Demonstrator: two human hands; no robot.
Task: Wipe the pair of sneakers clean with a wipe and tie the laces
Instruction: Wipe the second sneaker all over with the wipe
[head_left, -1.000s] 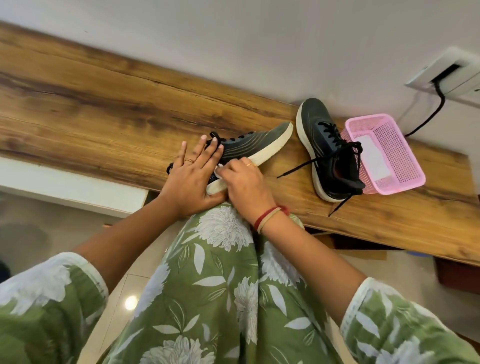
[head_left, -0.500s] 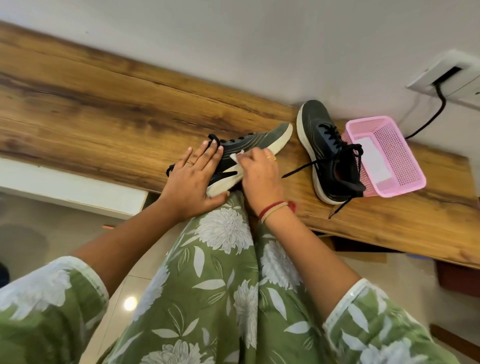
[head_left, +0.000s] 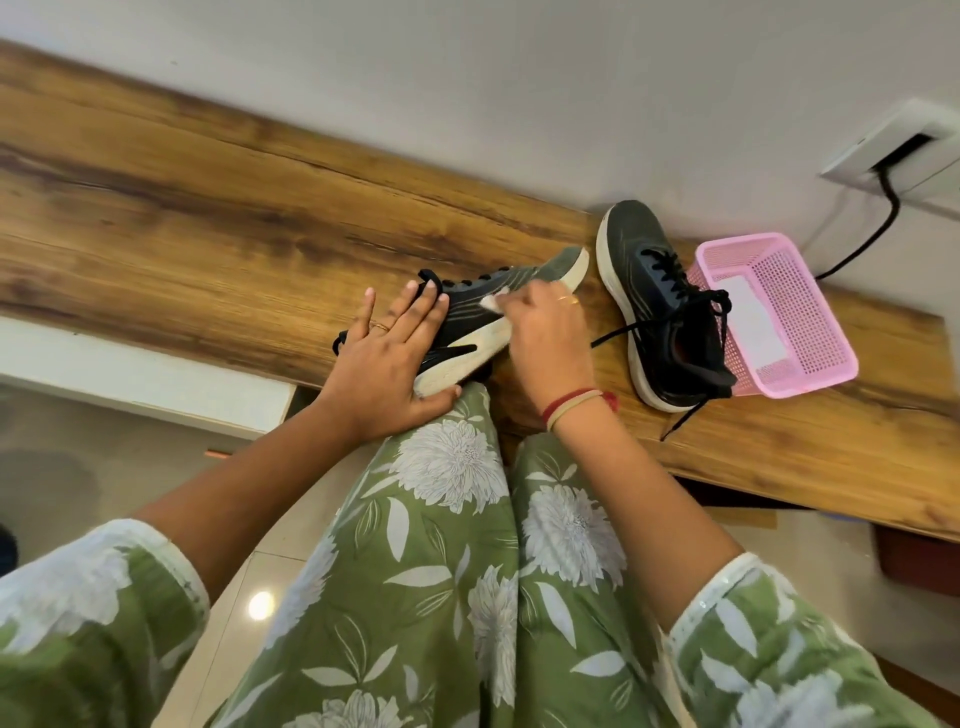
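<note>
A dark sneaker lies on its side at the near edge of the counter, pale sole turned toward the person and toe aimed at the wall, a pose that seems chosen to bring its flank up for cleaning. A small white wipe is pressed to that flank, bunched in the fingertips of the right hand, whose grip is pinched around the wipe, so that only a corner shows. The left hand lies flat over the collar and heel, fingers straight and slightly fanned, thumb laid along the sole's edge; its grip is spread rather than closed, apparently to pin the shoe against the rubbing. A black lace loop pokes out past those fingertips.

Just to the right, clear of the working hand, the second sneaker stands on its sole, toe to the wall, its laces undone and trailing across the wood, so the tying is likely yet to come. Right beside it sits a pink basket, within easy reach, holding a white sheet; whether that is a spare wipe cannot be told. Behind, a black cable runs to a wall socket.
</note>
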